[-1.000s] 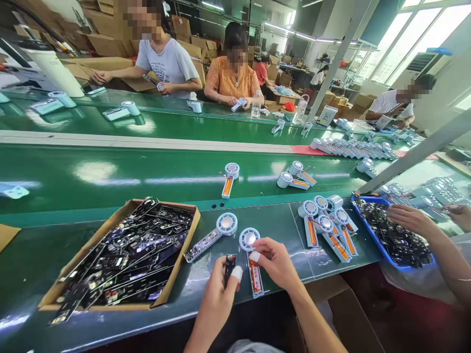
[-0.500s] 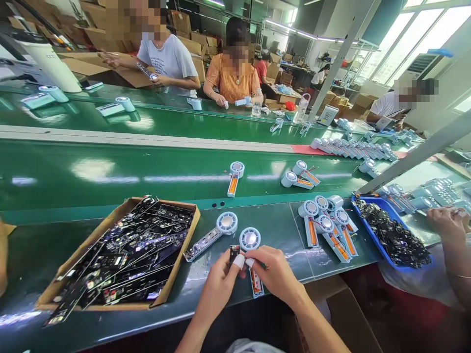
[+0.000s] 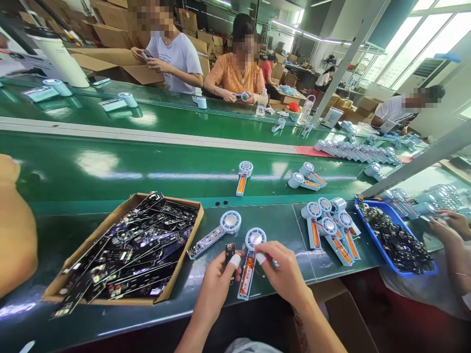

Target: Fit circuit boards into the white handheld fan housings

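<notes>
My left hand (image 3: pixel 218 282) pinches a narrow black circuit board (image 3: pixel 230 251), held upright just left of a light-blue handheld fan (image 3: pixel 255 238). The fan lies on the bench with its handle open, showing an orange-and-white insert. With thumb and forefinger closed at the fan's neck, my right hand (image 3: pixel 285 272) grips its right edge; the exact contact is partly hidden. White covers sit on both thumbs. Left of it rests another fan (image 3: pixel 230 222) with a board along its handle.
A cardboard tray (image 3: pixel 200 215) of black boards stands at left, a blue tray (image 3: pixel 386 267) of small boards at right. Several open fans (image 3: pixel 328 226) are piled between. Beyond runs a green conveyor (image 3: pixel 176 164) carrying fans. A co-worker's arm (image 3: pixel 16 230) reaches in at left.
My right hand has moved right, away from my left hand and the board. The fan's handle has swung left. A co-worker's arm has come farther in at left.
</notes>
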`<control>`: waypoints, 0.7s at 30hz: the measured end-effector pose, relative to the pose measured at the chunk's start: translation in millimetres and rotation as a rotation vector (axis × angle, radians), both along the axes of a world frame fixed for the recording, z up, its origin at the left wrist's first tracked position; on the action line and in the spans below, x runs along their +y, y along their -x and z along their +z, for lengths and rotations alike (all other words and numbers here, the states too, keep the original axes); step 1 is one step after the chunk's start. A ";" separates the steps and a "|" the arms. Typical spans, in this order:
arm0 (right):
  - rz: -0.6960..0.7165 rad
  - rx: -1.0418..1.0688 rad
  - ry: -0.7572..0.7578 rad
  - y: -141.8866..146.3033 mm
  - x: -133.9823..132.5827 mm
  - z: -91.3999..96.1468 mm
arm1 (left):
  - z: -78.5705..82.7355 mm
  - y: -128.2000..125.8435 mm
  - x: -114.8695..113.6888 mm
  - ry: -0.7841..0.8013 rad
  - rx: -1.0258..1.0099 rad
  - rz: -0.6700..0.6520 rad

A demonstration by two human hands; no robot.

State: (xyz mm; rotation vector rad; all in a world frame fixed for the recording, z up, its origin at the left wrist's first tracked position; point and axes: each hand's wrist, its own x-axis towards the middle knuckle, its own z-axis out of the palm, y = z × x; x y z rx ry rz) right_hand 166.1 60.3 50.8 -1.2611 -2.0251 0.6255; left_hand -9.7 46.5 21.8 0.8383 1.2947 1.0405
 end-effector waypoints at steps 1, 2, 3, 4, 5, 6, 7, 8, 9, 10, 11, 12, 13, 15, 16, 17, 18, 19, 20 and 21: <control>0.042 -0.037 -0.015 3.9 -1.7 -1.4 | 0.3 -0.1 -0.6 0.003 -0.016 -0.003; 0.082 -0.084 -0.033 8.4 -3.3 -3.8 | 0.7 -0.1 -1.2 0.003 -0.030 -0.005; 0.113 -0.128 -0.051 12.9 -4.6 -6.9 | 1.2 0.2 -1.6 0.003 -0.040 -0.008; 0.130 -0.161 -0.067 17.0 -5.3 -10.3 | 1.8 0.7 -2.1 0.003 -0.048 -0.012; 0.138 -0.174 -0.077 20.2 -5.5 -13.6 | 2.4 1.4 -2.6 0.003 -0.052 -0.015; 0.139 -0.164 -0.081 22.2 -5.3 -16.5 | 2.9 2.3 -3.1 0.004 -0.055 -0.017; 0.133 -0.137 -0.083 23.0 -4.9 -18.9 | 3.2 3.3 -3.7 0.004 -0.057 -0.016; 0.126 -0.105 -0.082 22.8 -4.4 -20.8 | 3.3 4.2 -4.4 0.004 -0.057 -0.014; 0.121 -0.075 -0.079 22.0 -4.0 -22.0 | 2.9 4.9 -5.2 0.003 -0.054 -0.011; 0.116 -0.053 -0.079 20.7 -3.7 -22.9 | 2.0 5.3 -6.1 0.001 -0.047 -0.012; 0.109 -0.040 -0.082 19.4 -3.8 -23.3 | 0.5 5.2 -7.1 -0.004 -0.037 -0.018; 0.104 -0.038 -0.089 18.2 -4.0 -23.4 | -1.4 4.6 -8.1 -0.013 -0.024 -0.029; 0.099 -0.044 -0.098 17.4 -4.5 -23.4 | -3.7 3.5 -9.3 -0.026 0.001 -0.045; 0.081 -0.068 -0.126 17.1 -5.5 -22.8 | -8.8 0.5 -11.8 -0.058 0.072 -0.072; 0.067 -0.084 -0.144 17.6 -6.0 -22.5 | -11.1 -1.1 -13.1 -0.072 0.105 -0.077; 0.053 -0.103 -0.160 18.3 -6.4 -22.2 | -13.0 -2.5 -14.3 -0.081 0.136 -0.078; 0.038 -0.122 -0.175 19.2 -6.8 -22.1 | -14.3 -3.7 -15.3 -0.090 0.167 -0.076; 0.024 -0.142 -0.190 20.3 -7.1 -22.1 | -15.1 -4.5 -16.0 -0.103 0.199 -0.072; 0.012 -0.160 -0.206 21.5 -7.4 -22.3 | -15.3 -4.9 -16.5 -0.123 0.235 -0.073; 0.000 -0.175 -0.222 22.8 -7.6 -22.6 | -15.2 -5.1 -16.6 -0.151 0.280 -0.079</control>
